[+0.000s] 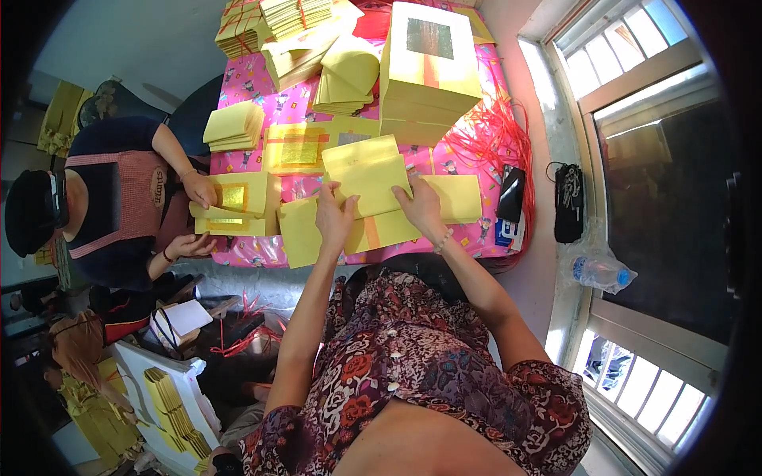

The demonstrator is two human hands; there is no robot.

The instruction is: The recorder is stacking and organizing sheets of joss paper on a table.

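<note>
While both press down, yellow sheet [367,170] lies between left hand [335,216] and right hand [419,205]

We take the tabletop [468,242] as our landmark. At its near edge our left hand [333,218] and right hand [421,208] rest side by side on a sheet [369,170], which lies on more sheets [381,230] spread along that edge. Behind the sheet, toward the tabletop's far side, stands a tall stack [429,71], with a folded pile [345,79] to its left and tied bundles [270,20] at the far left corner. At the tabletop's left edge a co-worker's hand [198,189] lies on a sheet pile [234,208]. On the right edge lies a phone [510,194], with strings [496,131] behind it. Right of the tabletop, on the sill, lies a bottle [599,271].
</note>
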